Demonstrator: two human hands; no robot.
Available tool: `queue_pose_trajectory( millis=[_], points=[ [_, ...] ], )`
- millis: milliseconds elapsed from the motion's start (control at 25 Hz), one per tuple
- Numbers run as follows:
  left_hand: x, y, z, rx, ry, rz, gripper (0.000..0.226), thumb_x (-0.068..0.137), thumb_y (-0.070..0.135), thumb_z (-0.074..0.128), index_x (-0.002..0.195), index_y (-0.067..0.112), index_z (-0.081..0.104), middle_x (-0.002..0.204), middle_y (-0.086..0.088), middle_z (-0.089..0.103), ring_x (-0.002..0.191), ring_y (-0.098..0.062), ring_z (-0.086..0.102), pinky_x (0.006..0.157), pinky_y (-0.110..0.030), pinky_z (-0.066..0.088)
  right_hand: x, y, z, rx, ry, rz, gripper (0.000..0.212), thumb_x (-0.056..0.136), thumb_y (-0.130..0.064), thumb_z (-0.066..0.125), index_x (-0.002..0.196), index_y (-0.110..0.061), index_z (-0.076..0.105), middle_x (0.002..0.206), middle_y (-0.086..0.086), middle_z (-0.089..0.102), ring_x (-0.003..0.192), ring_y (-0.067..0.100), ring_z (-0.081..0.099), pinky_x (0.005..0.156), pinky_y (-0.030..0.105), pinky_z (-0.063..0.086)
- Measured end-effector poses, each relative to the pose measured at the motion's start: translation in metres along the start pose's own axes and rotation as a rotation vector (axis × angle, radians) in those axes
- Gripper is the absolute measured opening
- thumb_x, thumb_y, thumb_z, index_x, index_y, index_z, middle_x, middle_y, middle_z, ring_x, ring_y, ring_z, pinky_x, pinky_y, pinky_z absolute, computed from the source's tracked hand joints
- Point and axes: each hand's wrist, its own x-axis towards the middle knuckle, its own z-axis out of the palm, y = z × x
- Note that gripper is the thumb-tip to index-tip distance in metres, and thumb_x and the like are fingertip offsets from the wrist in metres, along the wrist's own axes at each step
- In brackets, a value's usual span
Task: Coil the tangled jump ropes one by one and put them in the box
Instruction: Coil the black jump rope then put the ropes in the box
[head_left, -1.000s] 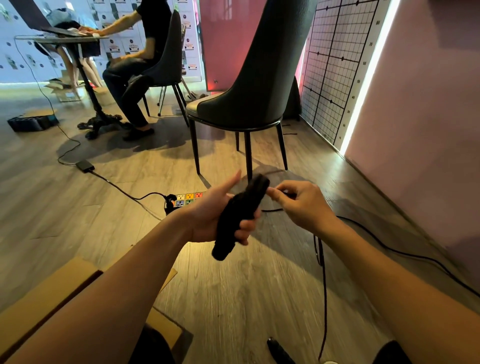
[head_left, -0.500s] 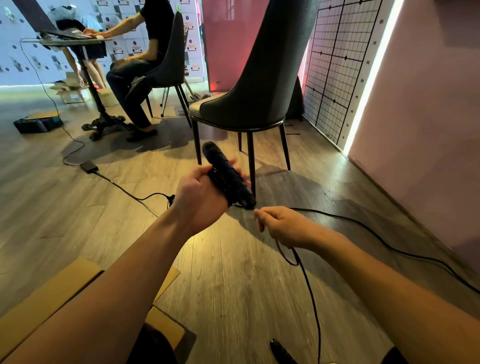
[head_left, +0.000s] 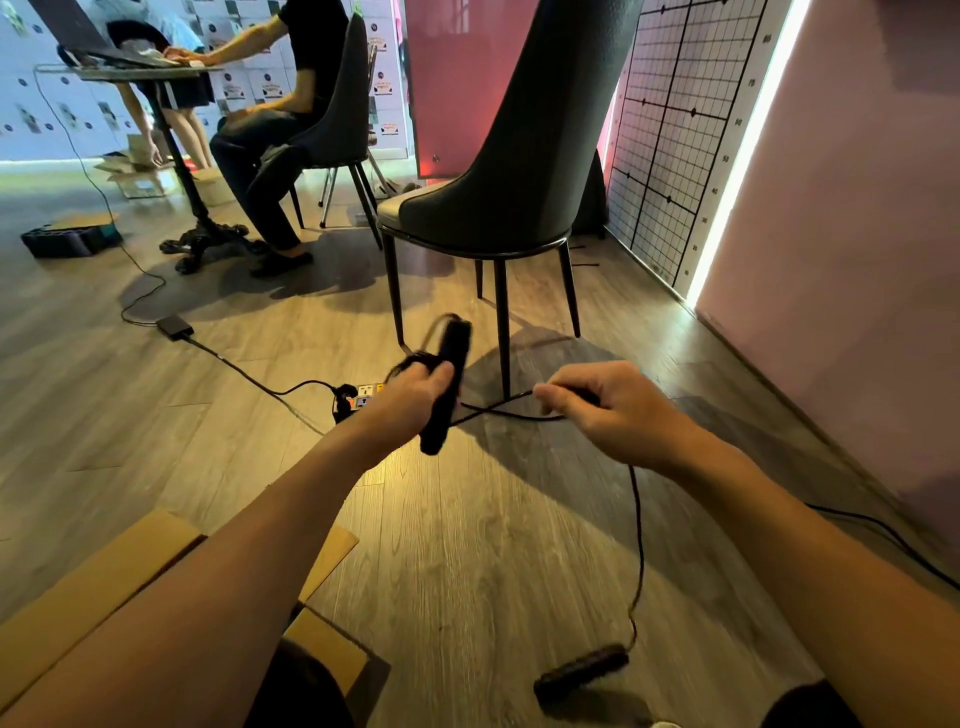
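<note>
My left hand (head_left: 415, 397) grips one black jump rope handle (head_left: 448, 384), held nearly upright, with a few loops of thin black rope blurred around its top. The rope (head_left: 493, 410) runs from the handle's lower part to my right hand (head_left: 602, 410), which pinches it between fingers and thumb. From there the cord (head_left: 638, 540) hangs down to the second black handle (head_left: 582, 673) lying on the wood floor near my right leg. An open cardboard box (head_left: 104, 587) sits at the lower left under my left forearm.
A grey chair (head_left: 514, 171) stands just beyond my hands. A power strip (head_left: 358, 401) and its black cable (head_left: 249, 376) lie on the floor behind my left hand. Another black cable (head_left: 883, 535) runs along the pink wall at right. A seated person (head_left: 291, 114) works at a table far left.
My left hand turned the handle from tilted left to nearly upright, adding rope loops at its top. My right hand moved up and right, pulling the rope taut. The floor handle shifted slightly.
</note>
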Motion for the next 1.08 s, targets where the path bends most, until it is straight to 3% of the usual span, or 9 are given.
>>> queue_pose_trajectory(
  millis=[120, 280, 400, 520, 640, 760, 880, 1000, 1080],
  points=[
    [-0.011, 0.007, 0.018, 0.184, -0.349, -0.07, 0.04, 0.107, 0.035, 0.031, 0.122, 0.005, 0.053, 0.118, -0.022, 0.064, 0.108, -0.034, 0.062, 0.08, -0.034, 0.045, 0.001, 0.008, -0.001, -0.135, 0.198, -0.07, 0.019, 0.098, -0.031, 0.059, 0.096, -0.019, 0.074, 0.07, -0.007, 0.067, 0.059, 0.01, 0.059, 0.053, 0.027, 0.046],
    [-0.022, 0.023, 0.035, 0.052, -0.692, -0.213, 0.06, 0.107, 0.046, 0.017, 0.126, 0.005, 0.056, 0.102, -0.014, 0.062, 0.1, -0.028, 0.062, 0.087, -0.036, 0.044, -0.002, 0.006, -0.011, -0.147, 0.33, -0.154, 0.015, 0.095, -0.03, 0.066, 0.093, -0.018, 0.074, 0.072, -0.016, 0.064, 0.063, 0.005, 0.059, 0.057, 0.014, 0.041],
    [-0.025, 0.028, 0.033, -0.104, -0.809, -0.177, 0.074, 0.104, 0.055, 0.015, 0.126, 0.0, 0.059, 0.096, -0.013, 0.06, 0.095, -0.029, 0.06, 0.094, -0.039, 0.047, -0.005, 0.008, -0.017, -0.093, 0.264, -0.016, 0.027, 0.089, -0.046, 0.063, 0.084, -0.021, 0.072, 0.062, -0.016, 0.058, 0.057, 0.002, 0.055, 0.053, 0.011, 0.038],
    [-0.033, 0.035, 0.029, -0.447, -0.843, -0.065, 0.059, 0.104, 0.044, 0.022, 0.115, 0.002, 0.062, 0.085, -0.011, 0.056, 0.082, -0.026, 0.057, 0.091, -0.042, 0.046, -0.006, 0.02, -0.015, -0.013, 0.192, 0.131, 0.056, 0.082, -0.063, 0.057, 0.071, -0.008, 0.063, 0.055, -0.007, 0.049, 0.047, 0.003, 0.042, 0.047, 0.015, 0.035],
    [-0.04, 0.046, 0.024, -0.977, -0.766, 0.053, 0.055, 0.104, 0.037, 0.024, 0.109, 0.003, 0.067, 0.08, -0.009, 0.053, 0.074, -0.022, 0.055, 0.083, -0.037, 0.05, -0.005, 0.027, -0.006, -0.007, 0.095, 0.163, 0.058, 0.086, -0.06, 0.054, 0.068, -0.006, 0.059, 0.052, -0.004, 0.043, 0.046, 0.006, 0.039, 0.05, 0.027, 0.036],
    [-0.033, 0.048, 0.014, -1.315, -0.587, 0.235, 0.049, 0.105, 0.034, 0.027, 0.132, 0.001, 0.053, 0.1, -0.012, 0.056, 0.093, -0.023, 0.057, 0.096, -0.04, 0.047, -0.005, 0.026, 0.006, 0.007, -0.127, 0.243, 0.045, 0.093, -0.051, 0.054, 0.069, -0.016, 0.066, 0.051, -0.007, 0.046, 0.047, 0.008, 0.042, 0.052, 0.025, 0.038],
    [-0.022, 0.041, 0.006, -1.365, -0.228, 0.322, 0.043, 0.104, 0.027, 0.033, 0.136, 0.003, 0.045, 0.11, -0.016, 0.06, 0.105, -0.027, 0.059, 0.111, -0.043, 0.039, -0.005, 0.015, 0.01, -0.005, -0.322, 0.253, 0.035, 0.097, -0.043, 0.056, 0.075, -0.02, 0.071, 0.053, -0.015, 0.056, 0.049, -0.001, 0.047, 0.053, 0.011, 0.037],
    [-0.01, 0.035, -0.006, -1.306, 0.092, 0.35, 0.032, 0.104, 0.026, 0.035, 0.127, 0.008, 0.05, 0.105, -0.012, 0.061, 0.105, -0.025, 0.06, 0.103, -0.039, 0.045, -0.005, 0.008, 0.01, 0.05, -0.408, 0.251, 0.021, 0.099, -0.031, 0.057, 0.1, -0.018, 0.073, 0.086, 0.002, 0.069, 0.064, 0.004, 0.061, 0.063, 0.018, 0.051],
    [-0.005, 0.03, -0.014, -1.126, 0.278, 0.367, 0.024, 0.106, 0.022, 0.037, 0.122, 0.011, 0.051, 0.101, -0.007, 0.059, 0.102, -0.021, 0.059, 0.101, -0.037, 0.046, -0.008, 0.004, 0.007, 0.117, -0.424, 0.263, 0.018, 0.101, -0.02, 0.055, 0.112, -0.016, 0.069, 0.1, 0.016, 0.065, 0.07, 0.015, 0.069, 0.069, 0.026, 0.058]
  ],
)
